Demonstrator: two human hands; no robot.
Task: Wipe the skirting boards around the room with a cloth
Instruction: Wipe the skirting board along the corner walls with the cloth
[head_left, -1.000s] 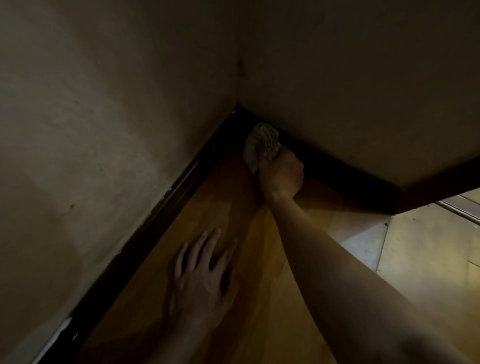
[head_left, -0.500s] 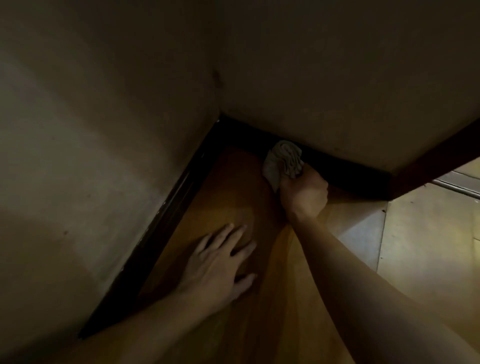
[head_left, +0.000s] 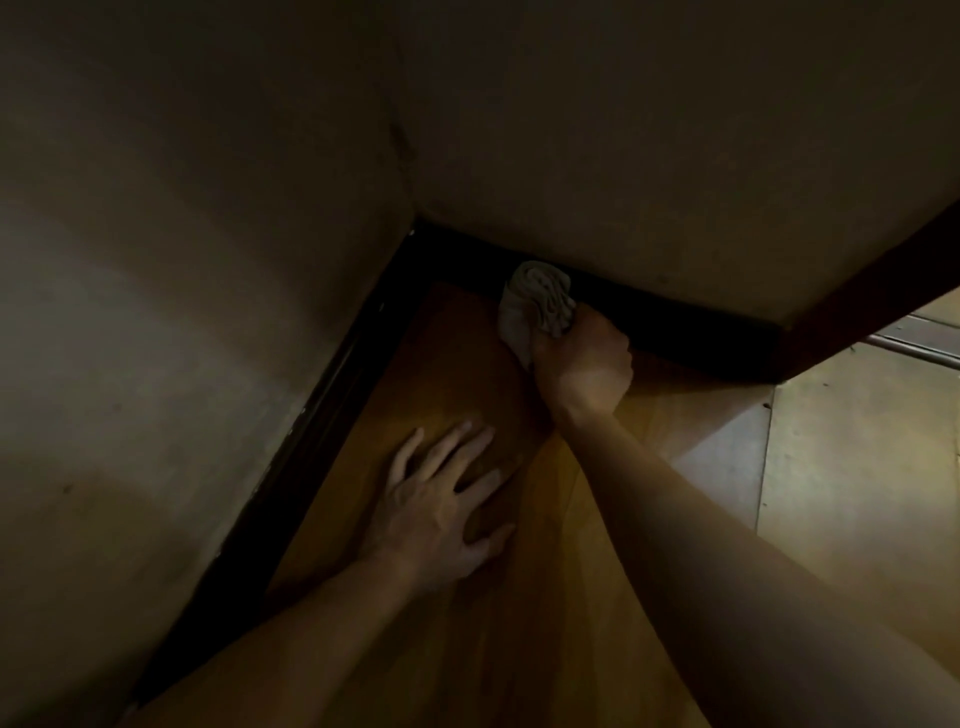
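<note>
Cloth (head_left: 537, 301) on skirting (head_left: 675, 332); walls (head_left: 182, 260), floor (head_left: 519, 623) around

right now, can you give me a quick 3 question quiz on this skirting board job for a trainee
1. Multiple choice: the bunched cloth is gripped by
A) neither hand
B) the right hand
C) both hands
2. True or false: the left hand lies palm down on the wooden floor with its fingers spread, holding nothing.
3. Fill in: the cloth is held against the dark ____ ____.

Key
1. B
2. True
3. skirting board
</note>
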